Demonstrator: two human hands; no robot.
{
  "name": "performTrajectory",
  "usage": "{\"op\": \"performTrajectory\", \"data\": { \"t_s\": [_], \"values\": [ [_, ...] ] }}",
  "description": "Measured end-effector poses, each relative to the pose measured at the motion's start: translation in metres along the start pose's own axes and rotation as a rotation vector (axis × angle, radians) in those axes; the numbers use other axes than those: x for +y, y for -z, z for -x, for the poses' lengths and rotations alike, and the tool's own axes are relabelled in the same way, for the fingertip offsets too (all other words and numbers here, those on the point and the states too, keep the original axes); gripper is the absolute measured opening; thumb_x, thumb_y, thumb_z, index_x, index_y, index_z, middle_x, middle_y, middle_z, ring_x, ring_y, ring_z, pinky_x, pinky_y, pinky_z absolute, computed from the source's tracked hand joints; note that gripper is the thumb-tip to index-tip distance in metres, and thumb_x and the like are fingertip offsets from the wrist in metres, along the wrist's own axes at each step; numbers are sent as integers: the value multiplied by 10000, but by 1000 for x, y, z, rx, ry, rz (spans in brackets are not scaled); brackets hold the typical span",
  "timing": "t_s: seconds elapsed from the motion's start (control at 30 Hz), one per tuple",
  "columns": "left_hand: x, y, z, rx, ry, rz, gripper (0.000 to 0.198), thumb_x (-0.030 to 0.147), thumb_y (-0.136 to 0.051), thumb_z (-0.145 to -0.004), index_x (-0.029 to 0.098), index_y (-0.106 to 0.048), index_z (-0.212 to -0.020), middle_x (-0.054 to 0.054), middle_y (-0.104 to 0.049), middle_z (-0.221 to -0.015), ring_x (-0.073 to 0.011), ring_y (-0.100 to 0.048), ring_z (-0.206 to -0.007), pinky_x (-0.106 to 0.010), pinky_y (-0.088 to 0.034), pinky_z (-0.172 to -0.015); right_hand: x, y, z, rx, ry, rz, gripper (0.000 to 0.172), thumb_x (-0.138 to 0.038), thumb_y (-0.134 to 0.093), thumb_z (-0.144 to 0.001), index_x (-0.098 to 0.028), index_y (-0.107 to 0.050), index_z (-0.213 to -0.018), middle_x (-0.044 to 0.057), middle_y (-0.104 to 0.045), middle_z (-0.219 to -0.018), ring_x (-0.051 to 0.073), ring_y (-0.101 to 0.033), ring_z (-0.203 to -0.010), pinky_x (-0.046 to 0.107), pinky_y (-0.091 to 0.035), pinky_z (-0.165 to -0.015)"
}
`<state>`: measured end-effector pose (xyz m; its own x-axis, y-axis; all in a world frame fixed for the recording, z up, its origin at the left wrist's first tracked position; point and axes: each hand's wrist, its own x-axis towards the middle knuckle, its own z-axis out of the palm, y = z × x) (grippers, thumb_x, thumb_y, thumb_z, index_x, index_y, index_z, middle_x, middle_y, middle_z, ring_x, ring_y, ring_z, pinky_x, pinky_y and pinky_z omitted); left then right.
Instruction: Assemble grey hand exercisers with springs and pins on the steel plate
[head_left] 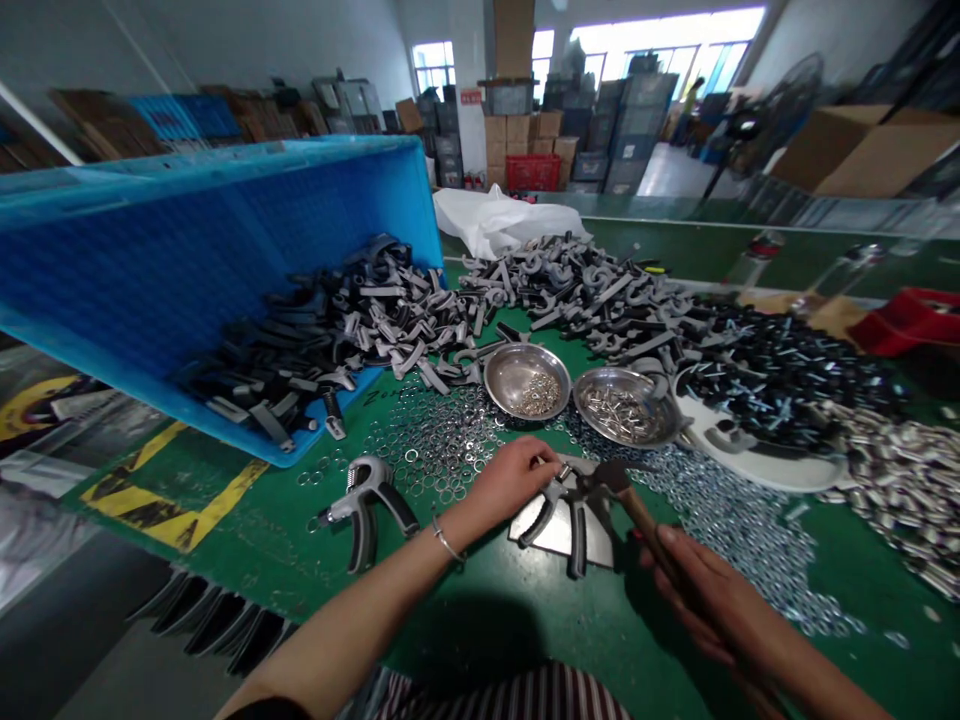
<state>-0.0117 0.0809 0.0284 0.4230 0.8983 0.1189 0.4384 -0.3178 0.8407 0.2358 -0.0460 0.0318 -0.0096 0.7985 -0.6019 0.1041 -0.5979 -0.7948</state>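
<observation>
My right hand is wrapped round the wooden handle of a hammer, whose dark head is over the metal plate at the workpiece's right side. On the metal plate lies a hand grip strengthener with grey and black handles spread toward me. My left hand presses its fingers on the upper part of that hand grip; the fingertips partly hide its spring end. A second hand grip with a visible spring lies to the left on the green table.
A tipped blue crate spills grey and black handles at left. Two steel bowls of small parts, a left bowl and a right bowl, stand behind the plate. Loose rings, nuts and black parts surround them.
</observation>
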Motion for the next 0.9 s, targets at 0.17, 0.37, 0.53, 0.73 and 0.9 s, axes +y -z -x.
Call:
{"op": "performTrajectory", "data": {
  "t_s": [0.17,0.37,0.53,0.73,0.9],
  "values": [
    [-10,-27,-33,-76,3,-200,122,211,-612,-862,174,-711,-800,-37,-697,-872,-184,-635,-857,-275,-470,-790,21,2,6,113,-56,-314,543,-734,-510,-847,-208,-567,-971,-61,-518,-572,19,-225,-319,145,-200,-289],
    [-20,-37,-42,-89,22,-196,138,210,-610,-870,158,-708,-788,-30,-698,-831,-167,-636,-804,-257,-464,-752,40,2,6,147,-78,-416,493,-695,-503,-876,-210,-572,-936,-76,-476,-535,15,-218,-323,126,-199,-285],
    [-21,-41,-40,-86,25,-229,139,228,-608,-887,157,-700,-810,-31,-688,-856,-164,-627,-805,-256,-457,-745,37,-2,0,86,-57,-465,489,-695,-518,-868,-220,-573,-973,-96,-434,-532,13,-184,-328,124,-197,-284],
    [-14,-43,-34,-101,-185,-623,167,245,-542,-960,164,-662,-876,-60,-654,-922,-212,-591,-916,-344,-421,-850,39,-5,-1,74,-34,-410,523,-725,-551,-824,-227,-563,-986,-105,-405,-493,35,-209,-318,147,-219,-280],
    [-14,-44,-32,-222,-448,-896,166,196,-486,-980,147,-620,-895,-87,-616,-929,-238,-550,-942,-387,-401,-876,38,-4,6,101,18,-265,525,-718,-583,-808,-235,-549,-1013,-87,-482,-532,48,-273,-322,161,-248,-291]
  ]
}}
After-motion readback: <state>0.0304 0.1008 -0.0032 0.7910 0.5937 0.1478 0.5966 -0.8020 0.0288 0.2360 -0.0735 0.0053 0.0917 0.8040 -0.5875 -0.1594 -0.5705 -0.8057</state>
